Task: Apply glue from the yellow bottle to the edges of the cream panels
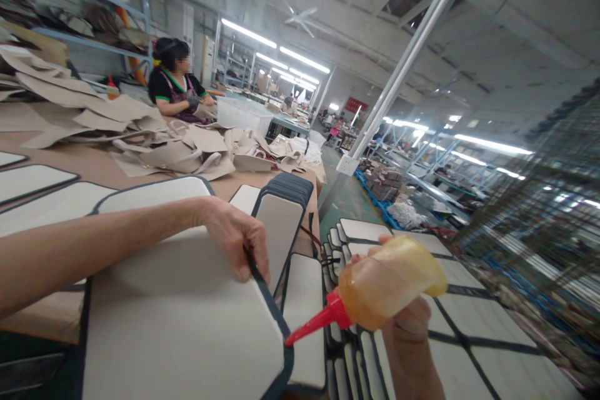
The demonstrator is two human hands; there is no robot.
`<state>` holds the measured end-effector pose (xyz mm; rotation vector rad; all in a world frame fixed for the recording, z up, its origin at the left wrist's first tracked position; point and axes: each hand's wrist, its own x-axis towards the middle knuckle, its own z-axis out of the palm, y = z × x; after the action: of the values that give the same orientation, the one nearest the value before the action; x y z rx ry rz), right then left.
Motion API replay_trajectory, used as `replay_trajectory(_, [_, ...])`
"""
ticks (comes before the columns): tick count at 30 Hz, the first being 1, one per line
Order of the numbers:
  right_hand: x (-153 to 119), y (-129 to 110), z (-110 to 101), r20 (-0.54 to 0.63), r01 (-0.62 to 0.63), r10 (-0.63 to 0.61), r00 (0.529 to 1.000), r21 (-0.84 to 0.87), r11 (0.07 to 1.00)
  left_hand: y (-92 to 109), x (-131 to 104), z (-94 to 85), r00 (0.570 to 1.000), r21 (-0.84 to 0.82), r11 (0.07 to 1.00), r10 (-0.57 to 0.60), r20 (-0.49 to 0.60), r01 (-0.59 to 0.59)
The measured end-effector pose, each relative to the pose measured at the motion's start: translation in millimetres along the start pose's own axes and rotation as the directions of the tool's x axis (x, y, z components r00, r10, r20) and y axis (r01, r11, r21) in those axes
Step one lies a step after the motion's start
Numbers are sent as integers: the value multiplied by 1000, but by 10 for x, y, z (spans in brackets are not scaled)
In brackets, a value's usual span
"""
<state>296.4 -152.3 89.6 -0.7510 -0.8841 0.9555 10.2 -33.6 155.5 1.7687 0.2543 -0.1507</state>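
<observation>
My left hand (237, 234) grips the dark edge strip of a large off-white panel (187, 312), fingers closed over its upper right edge. In my right hand (407, 319) is a yellowish squeeze bottle (389, 281) with a red nozzle (312, 325). The bottle lies tilted, and the nozzle tip meets or nearly meets the panel's dark border at its right corner. Whether liquid comes out I cannot tell. Behind the panel stands a stack of narrow dark-edged panels (281, 212).
Loose beige pieces (187, 144) are heaped across the table's far side. More dark-edged panels (497, 319) lie in rows at the right. A co-worker (175, 84) sits beyond the heap, near a clear plastic bin (244, 114). A metal post (403, 62) rises ahead.
</observation>
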Motion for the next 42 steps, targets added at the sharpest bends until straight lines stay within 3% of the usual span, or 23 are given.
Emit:
replay_trajectory(18, [-233, -53, 49, -110, 116, -115, 987, 7, 993, -76, -159, 43, 996, -24, 999, 27, -84, -30])
replay_trajectory(26, [-336, 28, 22, -302, 139, -124, 945, 29, 990, -115, -212, 16, 995, -21, 999, 25, -101, -27])
replay_trajectory(31, [-315, 60, 47, -242, 148, -129, 962, 62, 987, -157, -230, -20, 994, -2, 998, 57, -88, -58])
replay_trajectory(37, [-327, 128, -2, -236, 148, -141, 961, 11, 989, -215, -276, -120, 995, 79, 992, 91, 45, -94])
replay_trajectory(42, [-457, 54, 144, -271, 108, -105, 957, -7, 994, -246, -336, -144, 994, 97, 990, 105, -4, -104])
